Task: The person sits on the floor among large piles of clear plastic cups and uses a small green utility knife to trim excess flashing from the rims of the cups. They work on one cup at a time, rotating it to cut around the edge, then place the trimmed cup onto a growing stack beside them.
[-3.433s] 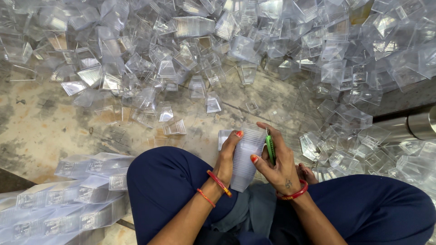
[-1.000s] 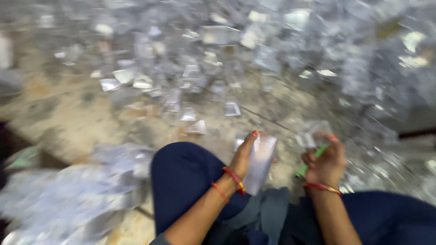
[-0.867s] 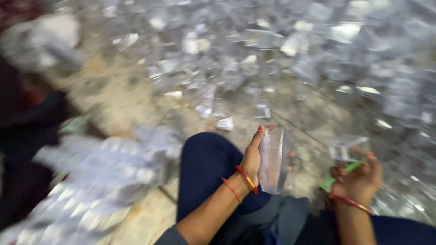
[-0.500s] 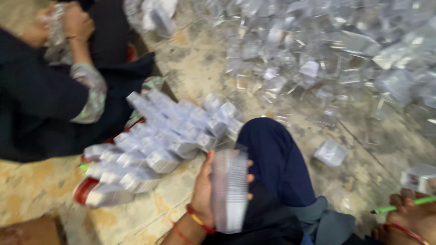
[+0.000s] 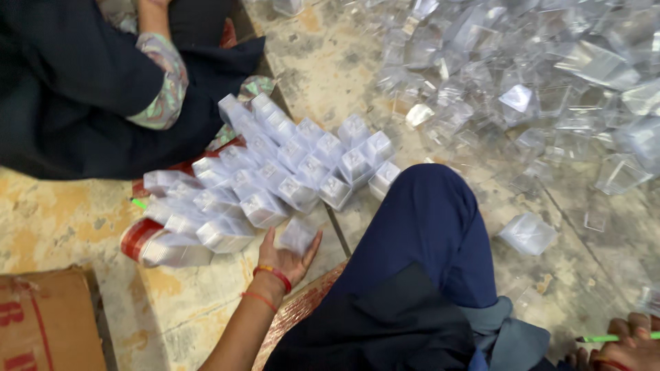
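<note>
My left hand [image 5: 287, 255] presses a stack of clear plastic boxes [image 5: 297, 233] against the near end of a pile of similar stacked boxes [image 5: 275, 178] lying on the floor to my left. My fingers are wrapped under the stack's end. My right hand [image 5: 629, 343] rests at the bottom right corner, by my leg, and holds a green pen-like stick [image 5: 615, 337]. My knee in dark blue cloth [image 5: 430, 220] lies between the two hands.
A large heap of loose clear plastic boxes [image 5: 536, 89] covers the floor at the upper right. Another person in dark clothes [image 5: 89, 82] sits at the upper left. A cardboard box [image 5: 45, 323] stands at the bottom left. A single clear box [image 5: 528, 233] lies by my knee.
My view has swung left from the loose heap to the stacked pile. My left hand has carried its stack of boxes down to the pile's edge. My right hand keeps the green stick.
</note>
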The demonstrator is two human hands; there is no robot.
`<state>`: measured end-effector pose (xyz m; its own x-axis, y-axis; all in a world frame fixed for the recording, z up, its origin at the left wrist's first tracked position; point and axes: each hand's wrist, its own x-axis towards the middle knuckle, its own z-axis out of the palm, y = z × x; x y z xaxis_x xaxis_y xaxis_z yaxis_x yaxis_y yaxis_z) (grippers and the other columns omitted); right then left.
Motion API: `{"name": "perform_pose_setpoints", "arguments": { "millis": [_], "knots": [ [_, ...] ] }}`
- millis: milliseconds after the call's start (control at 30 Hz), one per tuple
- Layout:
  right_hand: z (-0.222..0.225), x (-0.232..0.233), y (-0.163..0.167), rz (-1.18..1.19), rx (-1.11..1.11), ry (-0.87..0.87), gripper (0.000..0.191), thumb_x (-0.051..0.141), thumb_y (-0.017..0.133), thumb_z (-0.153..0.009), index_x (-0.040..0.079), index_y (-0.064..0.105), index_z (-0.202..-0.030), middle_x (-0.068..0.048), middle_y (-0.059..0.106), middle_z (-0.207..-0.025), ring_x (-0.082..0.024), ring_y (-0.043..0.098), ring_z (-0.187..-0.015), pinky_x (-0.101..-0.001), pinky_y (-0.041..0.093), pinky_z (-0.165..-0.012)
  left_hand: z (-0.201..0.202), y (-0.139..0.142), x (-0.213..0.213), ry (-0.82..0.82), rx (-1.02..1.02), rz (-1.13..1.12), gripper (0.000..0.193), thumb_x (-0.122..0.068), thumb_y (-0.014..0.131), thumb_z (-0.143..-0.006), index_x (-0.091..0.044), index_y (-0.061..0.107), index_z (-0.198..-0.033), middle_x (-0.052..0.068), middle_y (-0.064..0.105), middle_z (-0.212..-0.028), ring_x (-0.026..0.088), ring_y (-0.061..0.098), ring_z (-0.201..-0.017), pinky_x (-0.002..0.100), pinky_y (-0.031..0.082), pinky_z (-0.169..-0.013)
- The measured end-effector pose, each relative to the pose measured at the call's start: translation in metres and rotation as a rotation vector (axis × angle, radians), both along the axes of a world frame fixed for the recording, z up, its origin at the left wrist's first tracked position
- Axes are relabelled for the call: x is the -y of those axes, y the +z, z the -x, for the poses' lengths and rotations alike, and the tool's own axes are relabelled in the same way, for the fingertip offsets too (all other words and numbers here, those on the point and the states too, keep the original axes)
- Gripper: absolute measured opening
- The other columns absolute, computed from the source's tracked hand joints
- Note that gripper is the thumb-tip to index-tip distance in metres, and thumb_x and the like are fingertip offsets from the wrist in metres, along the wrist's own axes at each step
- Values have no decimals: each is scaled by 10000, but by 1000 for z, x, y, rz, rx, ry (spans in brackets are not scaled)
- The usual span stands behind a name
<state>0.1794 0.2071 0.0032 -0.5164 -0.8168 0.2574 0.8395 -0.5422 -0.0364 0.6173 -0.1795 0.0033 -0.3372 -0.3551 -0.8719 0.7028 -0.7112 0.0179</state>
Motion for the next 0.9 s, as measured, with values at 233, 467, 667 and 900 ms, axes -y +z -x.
{"name": "perform_pose_setpoints", "arguments": {
  "millis": [233, 467, 667, 900],
  "knots": [
    [3, 2, 2, 42, 78, 178, 266, 211, 343, -1180, 32, 475, -1034, -148, 437, -1064, -315, 414, -961, -706, 402, -871, -15, 22, 18, 66, -240, -4, 915, -451, 600, -981, 176, 192, -1508, 361, 469, -1443, 440, 614, -1226, 420, 591, -894],
    [4, -9, -14, -315, -65, -249, 273, 257, 375, -1191, 88, 535, -1047, -71, 460, -901, -204, 450, -816, -393, 400, -835, -11, -5, -2, 213, -208, 89, 974, -579, 519, -937, 141, 231, -1526, 425, 401, -1474, 467, 610, -1205, 431, 614, -908],
    [15, -18, 10, -1003, -164, -621, 294, 379, 446, -1169, 151, 563, -1023, 14, 439, -782, -134, 444, -691, -296, 337, -645, -11, -6, -41, 125, 213, 70, 905, -669, 503, -926, -65, 273, -1559, 231, 503, -1524, 355, 623, -1256, 455, 562, -953],
    [2, -19, 25, -955, -108, -570, 242, 367, 507, -1139, 164, 573, -1025, 13, 519, -886, -109, 450, -685, -250, 325, -641, -2, 15, -52, -93, 878, 476, 788, -552, 756, -786, -104, 560, -1405, 93, 602, -1293, 210, 615, -1107, 423, 575, -787]
  ]
}}
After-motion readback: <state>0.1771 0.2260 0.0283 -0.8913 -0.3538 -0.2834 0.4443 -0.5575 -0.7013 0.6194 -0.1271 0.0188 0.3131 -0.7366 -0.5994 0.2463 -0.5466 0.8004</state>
